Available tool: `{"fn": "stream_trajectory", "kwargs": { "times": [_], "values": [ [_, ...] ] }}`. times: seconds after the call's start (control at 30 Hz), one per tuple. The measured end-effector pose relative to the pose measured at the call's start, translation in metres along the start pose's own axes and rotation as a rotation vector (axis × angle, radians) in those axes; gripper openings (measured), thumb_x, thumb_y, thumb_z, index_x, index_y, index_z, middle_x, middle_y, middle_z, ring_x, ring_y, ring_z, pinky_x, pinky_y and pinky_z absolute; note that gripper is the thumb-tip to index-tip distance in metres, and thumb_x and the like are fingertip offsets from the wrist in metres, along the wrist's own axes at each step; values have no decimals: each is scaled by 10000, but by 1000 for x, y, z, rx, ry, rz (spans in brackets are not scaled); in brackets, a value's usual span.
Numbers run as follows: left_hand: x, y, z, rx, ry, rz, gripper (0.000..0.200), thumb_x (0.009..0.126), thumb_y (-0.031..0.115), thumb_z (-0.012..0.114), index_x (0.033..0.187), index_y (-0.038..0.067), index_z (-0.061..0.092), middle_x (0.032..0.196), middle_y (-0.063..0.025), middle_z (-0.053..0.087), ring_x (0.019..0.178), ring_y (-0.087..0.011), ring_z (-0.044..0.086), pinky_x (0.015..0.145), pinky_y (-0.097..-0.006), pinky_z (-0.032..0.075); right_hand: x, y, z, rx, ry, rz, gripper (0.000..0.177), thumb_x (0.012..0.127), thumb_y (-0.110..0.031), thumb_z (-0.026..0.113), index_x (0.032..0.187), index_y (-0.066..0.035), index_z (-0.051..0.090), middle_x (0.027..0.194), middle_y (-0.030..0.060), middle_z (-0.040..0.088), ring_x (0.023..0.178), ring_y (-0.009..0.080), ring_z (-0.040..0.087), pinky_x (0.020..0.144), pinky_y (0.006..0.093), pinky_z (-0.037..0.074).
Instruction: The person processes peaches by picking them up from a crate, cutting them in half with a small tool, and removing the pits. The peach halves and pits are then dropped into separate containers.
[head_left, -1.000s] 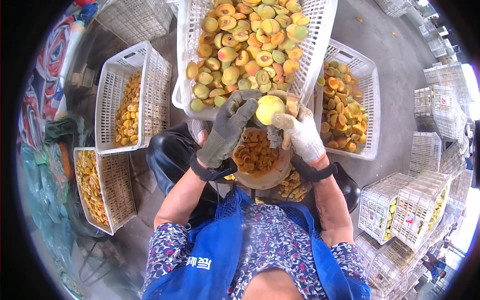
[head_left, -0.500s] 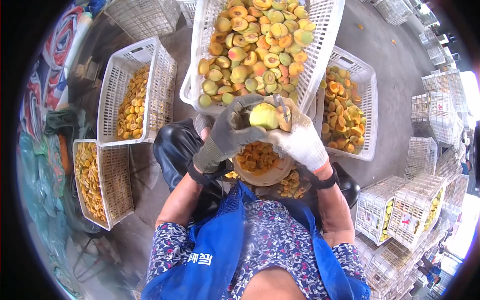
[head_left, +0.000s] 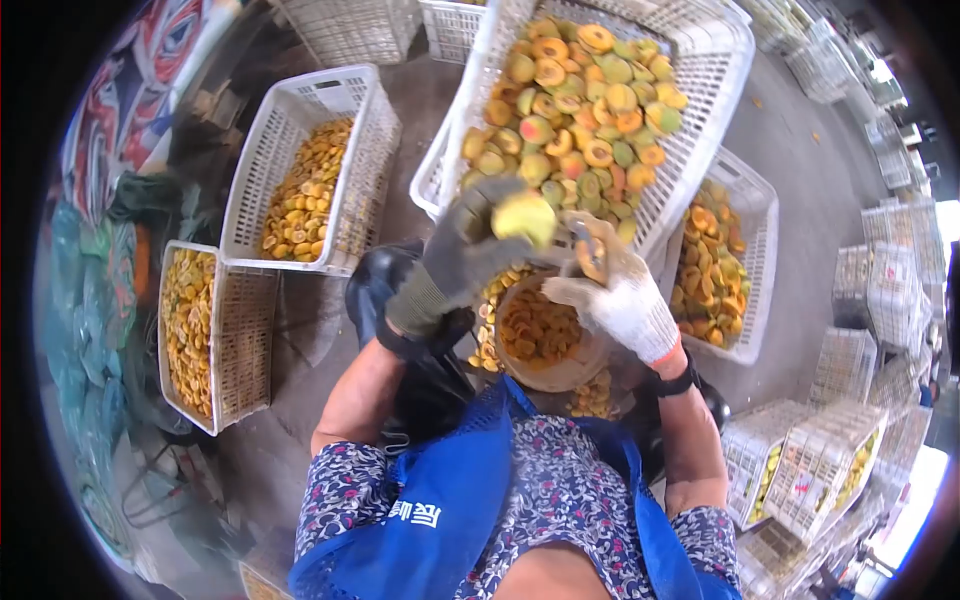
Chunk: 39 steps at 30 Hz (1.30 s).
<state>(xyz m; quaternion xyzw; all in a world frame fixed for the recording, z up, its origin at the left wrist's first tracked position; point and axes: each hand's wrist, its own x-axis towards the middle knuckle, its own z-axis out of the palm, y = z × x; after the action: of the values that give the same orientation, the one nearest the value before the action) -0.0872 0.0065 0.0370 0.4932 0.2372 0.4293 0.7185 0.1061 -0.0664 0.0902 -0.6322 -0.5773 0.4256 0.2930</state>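
My left hand (head_left: 455, 250), in a grey glove, is curled around a yellow-green peach (head_left: 525, 219), slightly blurred. In the white-gloved right hand (head_left: 628, 305) I grip a small hand tool (head_left: 590, 255) with a brown, wood-like handle; its working end is hard to make out. A small gap separates the two hands. Below them, between my knees, stands a round bucket (head_left: 550, 378) with orange fruit pieces in it. Just beyond my hands, a large white crate (head_left: 705, 125) holds whole and halved peaches.
To the right is another white crate (head_left: 755, 300) of cut fruit. On the left stand an upper crate (head_left: 375, 190) and a lower crate (head_left: 245, 350), both with fruit halves. Stacked crates (head_left: 810, 460) line the far right. Cut pieces (head_left: 592, 398) lie beside the bucket.
My hands have moved apart; the peach stays in the left and the tool has come away from it with the right. The view has shifted, showing more of the bucket.
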Motion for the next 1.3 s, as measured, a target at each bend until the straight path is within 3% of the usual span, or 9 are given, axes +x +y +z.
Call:
{"fn": "stream_trajectory", "kwargs": {
  "times": [0.13,0.37,0.47,0.6,0.77,0.97,1.07,1.27,1.3],
  "values": [
    [43,29,-78,99,469,55,501,861,99,656,1308,2,452,1101,-105,615,909,-150,621,753,-262,529,-11,15,-4,5,89,-40,536,774,-94,733,1269,-49,534,761,21,640,637,78,552,622,246,472],
    [113,-55,-190,805,208,-234,376,850,147,625,1191,5,558,963,-94,633,853,-153,624,676,-277,531,-31,23,-12,164,157,243,599,767,-159,767,1290,-47,498,703,53,597,613,118,560,606,285,480],
    [115,-64,-181,886,132,-696,419,847,96,593,1264,60,568,881,-78,648,649,-166,593,528,-310,519,-38,23,-19,145,157,251,598,760,-169,779,1277,-43,506,710,53,594,653,120,559,641,291,488],
    [115,-77,-200,774,222,-489,342,875,127,544,1206,77,614,817,-80,658,674,-214,627,533,-376,516,-51,46,-27,109,172,269,609,752,-182,791,1270,-29,509,747,57,597,680,119,546,678,297,495],
    [133,2,-102,1317,389,466,251,909,136,546,1148,107,617,1030,-99,669,835,-238,662,721,-318,525,-52,51,-31,196,163,276,628,750,-199,795,1274,-13,503,796,59,614,750,117,579,717,293,496],
    [186,-76,-40,1960,-211,100,222,920,213,505,1102,133,604,1037,-110,631,871,-305,649,749,-423,512,-30,50,-19,283,158,161,635,756,-226,807,1278,-30,504,963,97,662,916,139,620,813,295,502],
    [193,-131,-65,1990,-75,467,238,862,156,535,1091,175,597,984,-83,609,792,-279,658,634,-424,518,-34,62,-17,336,172,44,489,794,-142,769,1220,-53,545,753,-16,578,626,64,539,590,242,478],
    [197,-113,-59,1685,-50,268,325,861,155,607,1185,144,577,1119,-134,611,888,-305,649,745,-423,531,-42,100,-27,535,184,153,372,829,-140,723,1138,-48,537,711,-31,557,581,51,517,502,218,422],
    [187,-97,-46,1492,-39,127,355,875,170,623,1222,126,566,1163,-127,616,904,-296,653,768,-410,538,-46,98,-36,546,136,256,492,831,-263,747,1223,-44,544,974,83,633,728,122,587,641,278,493]
  ]
}}
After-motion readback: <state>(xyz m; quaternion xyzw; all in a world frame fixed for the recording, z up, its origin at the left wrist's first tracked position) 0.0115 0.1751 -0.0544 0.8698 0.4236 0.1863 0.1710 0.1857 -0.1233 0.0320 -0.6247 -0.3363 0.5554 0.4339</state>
